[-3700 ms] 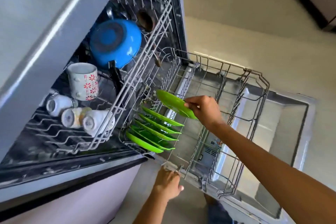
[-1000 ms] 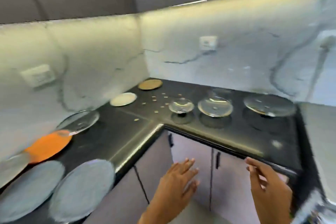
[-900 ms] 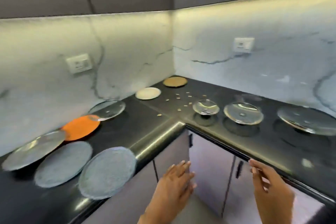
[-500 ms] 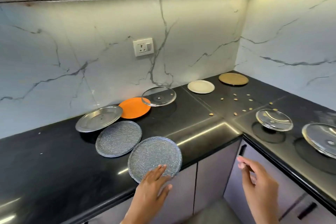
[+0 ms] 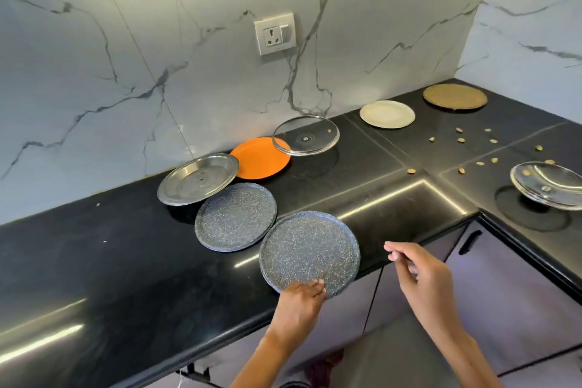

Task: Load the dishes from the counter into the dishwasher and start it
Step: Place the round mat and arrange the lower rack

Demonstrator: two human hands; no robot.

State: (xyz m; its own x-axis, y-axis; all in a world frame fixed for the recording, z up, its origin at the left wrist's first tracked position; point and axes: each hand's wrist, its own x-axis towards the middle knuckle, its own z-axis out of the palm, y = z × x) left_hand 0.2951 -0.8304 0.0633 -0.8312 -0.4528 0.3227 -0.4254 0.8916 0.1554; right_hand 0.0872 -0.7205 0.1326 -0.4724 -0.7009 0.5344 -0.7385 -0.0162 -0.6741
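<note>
On the black counter [image 5: 94, 261], going from left to right, a steel plate [image 5: 198, 179] lies nearest the wall, with one edge resting over a speckled grey plate [image 5: 235, 217] in front of it, and an orange plate [image 5: 262, 158] sits behind, partly covered by a glass lid [image 5: 305, 135]. A second speckled plate [image 5: 310, 253] lies at the front, and its near edge hangs a little over the edge of the counter. The left hand [image 5: 299, 301] has its fingertips on this near rim; whether fingers are already curled under the rim cannot be told, so the plate does not look firmly held yet. The right hand [image 5: 422, 277] hovers just beside the plate, fingers loosely bent and holding nothing. Further right lie a cream plate [image 5: 387, 114], a brown plate [image 5: 455, 97], some scattered seeds [image 5: 461, 139] and a glass dish [image 5: 548, 184]. The dishwasher is not in view. The risk from here seems to be that the overhanging plate tips or slides off the counter if the left hand pulls it before the grip is secure; it is flat and thin, so it gives little to hold. Lifting it carelessly could also knock the neighbouring speckled plate, which lies just beside it.
</note>
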